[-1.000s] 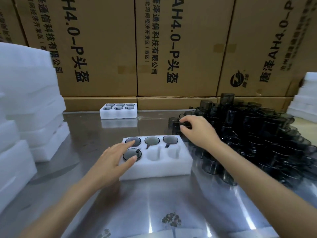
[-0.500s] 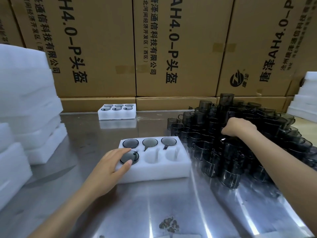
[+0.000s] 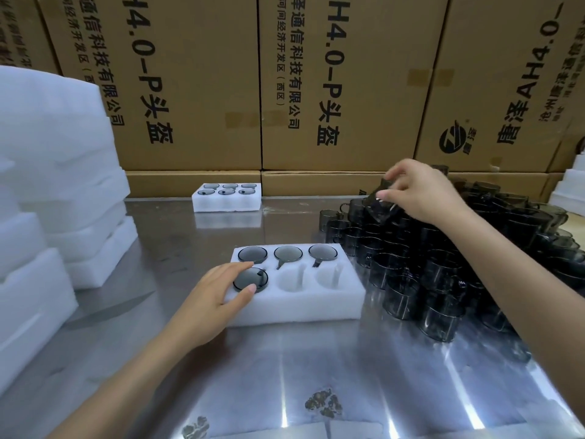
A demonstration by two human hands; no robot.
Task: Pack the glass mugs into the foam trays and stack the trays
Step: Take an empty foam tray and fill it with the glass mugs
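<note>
A white foam tray (image 3: 304, 307) lies in front of me with three dark glass mugs in its back row and one in the front left pocket (image 3: 250, 278); two front pockets are bare. My left hand (image 3: 218, 299) rests on the tray's left end, fingers straight, touching that front left mug. My right hand (image 3: 418, 193) grips a tilted smoky glass mug (image 3: 378, 204), lifted above the pile of glass mugs (image 3: 443, 274) on the right.
A filled foam tray (image 3: 226, 202) sits at the back by the cardboard boxes (image 3: 332, 83). Stacks of white foam trays (image 3: 53, 185) stand on the left, and more foam (image 3: 569, 185) at the far right. The metal table (image 3: 285, 375) reflects light.
My right hand reached into the mug pile, took hold of one mug and has lifted it up and to the left. My left hand has stayed on the tray.
</note>
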